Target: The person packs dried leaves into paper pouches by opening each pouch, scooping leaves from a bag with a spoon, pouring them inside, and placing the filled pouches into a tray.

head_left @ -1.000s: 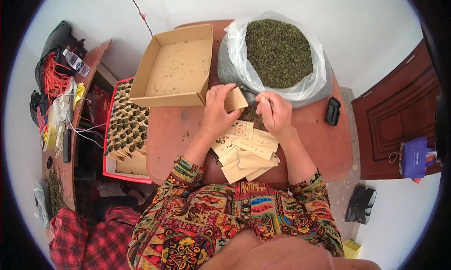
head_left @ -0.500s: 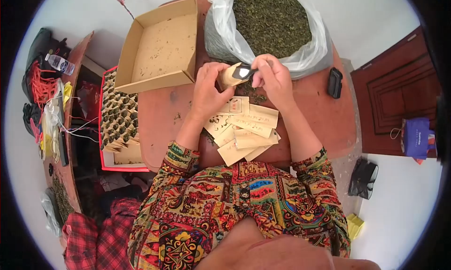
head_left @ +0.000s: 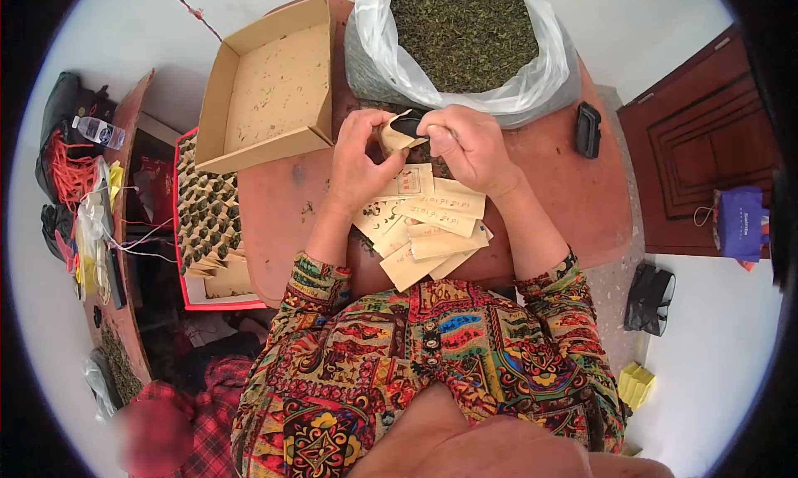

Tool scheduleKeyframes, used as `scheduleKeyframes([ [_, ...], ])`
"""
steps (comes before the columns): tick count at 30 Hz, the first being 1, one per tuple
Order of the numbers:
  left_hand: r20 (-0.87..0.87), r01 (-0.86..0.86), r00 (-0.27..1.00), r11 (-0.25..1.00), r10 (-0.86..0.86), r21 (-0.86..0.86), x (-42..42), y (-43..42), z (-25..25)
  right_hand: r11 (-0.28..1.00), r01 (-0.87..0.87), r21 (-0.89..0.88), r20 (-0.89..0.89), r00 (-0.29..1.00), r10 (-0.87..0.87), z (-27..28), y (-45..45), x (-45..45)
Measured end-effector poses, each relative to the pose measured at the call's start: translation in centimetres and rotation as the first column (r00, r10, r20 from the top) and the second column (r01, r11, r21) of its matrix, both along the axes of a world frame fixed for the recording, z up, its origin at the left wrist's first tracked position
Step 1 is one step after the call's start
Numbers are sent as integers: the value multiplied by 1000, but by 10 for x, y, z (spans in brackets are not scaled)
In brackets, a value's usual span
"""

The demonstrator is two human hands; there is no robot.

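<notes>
My left hand [head_left: 362, 164] is closed around a small brown paper packet [head_left: 391, 138], its mouth turned to the right. My right hand [head_left: 470, 150] grips the handle of a black scoop [head_left: 408, 124], whose bowl is tipped into the packet's mouth. What lies inside the packet is hidden. Just below both hands, a loose pile of flat paper packets [head_left: 449, 243] with printed markings lies on the table. Beyond my hands stands a clear plastic bag [head_left: 371, 58] full of dark green dried leaves [head_left: 465, 37], probably tea.
A shallow cardboard box [head_left: 278, 91] with leaf crumbs stands at the back left. Left of the reddish table [head_left: 557, 204], a red-edged box [head_left: 184, 291] holds rows of filled packets. A black case [head_left: 588, 130] lies at the right. A person in red plaid [head_left: 218, 407] is at lower left.
My right hand has turned, tipping the scoop further into the packet; the bright shine on its bowl has gone. My left hand keeps its hold. The whole view has shifted slightly.
</notes>
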State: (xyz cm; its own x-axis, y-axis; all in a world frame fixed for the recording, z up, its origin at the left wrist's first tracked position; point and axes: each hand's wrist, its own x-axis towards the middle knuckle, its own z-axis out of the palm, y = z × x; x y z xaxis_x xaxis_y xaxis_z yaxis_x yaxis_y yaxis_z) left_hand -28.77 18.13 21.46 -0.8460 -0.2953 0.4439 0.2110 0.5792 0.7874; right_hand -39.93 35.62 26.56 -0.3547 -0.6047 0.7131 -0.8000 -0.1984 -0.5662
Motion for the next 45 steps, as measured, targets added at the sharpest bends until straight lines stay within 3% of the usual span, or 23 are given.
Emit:
scheduleKeyframes([
  [1, -5, 7, 1000, 1000, -7, -2, 0, 0, -1, 1000, -14, -9, -83, 996, 14, -2, -2, -1],
  [4, -23, -10, 1000, 1000, 9, -28, 0, 0, 4, 999, 22, -27, 95, 995, -19, 0, 2, 0],
  [7, -69, -35, 997, 996, 41, 80, -2, 3, 4, 997, 71, -19, 326, 943, -61, 5, 10, 1],
  [11, -60, -23, 998, 993, 30, 113, -2, 1, 0, 961, 198, -194, 556, 829, -59, 5, 13, -7],
  [15, -64, -21, 998, 993, 29, 114, -2, -1, 1, 914, 337, -227, 653, 748, -114, -2, 19, -33],
  [18, -73, -11, 997, 986, 24, 168, -2, 0, 1, 900, 402, -169, 649, 733, -205, -5, 23, -50],
  [21, -56, -22, 998, 976, 34, 215, -2, 3, 3, 889, 456, 36, 617, 690, -378, -3, 24, -62],
  [24, -72, -36, 996, 981, 50, 190, -2, 0, 1, 821, 535, 198, 281, 771, -571, -10, 13, -77],
  [25, -76, -36, 996, 980, 52, 194, -3, -1, 0, 790, 552, 265, 245, 754, -609, -9, 8, -78],
  [28, -51, -26, 998, 977, 37, 214, -2, -1, 0, 820, 453, 350, 226, 809, -543, -12, -7, -81],
  [31, -22, -7, 1000, 983, 11, 186, -2, -3, 0, 849, 394, 352, 328, 798, -506, -14, -13, -78],
  [37, -20, -11, 1000, 981, 15, 193, -1, -1, 2, 914, 313, 259, 683, 609, -402, -11, -8, -85],
  [45, -56, -39, 997, 971, 53, 236, -3, 0, -2, 948, 286, 139, 816, 509, -273, 5, 8, -89],
])
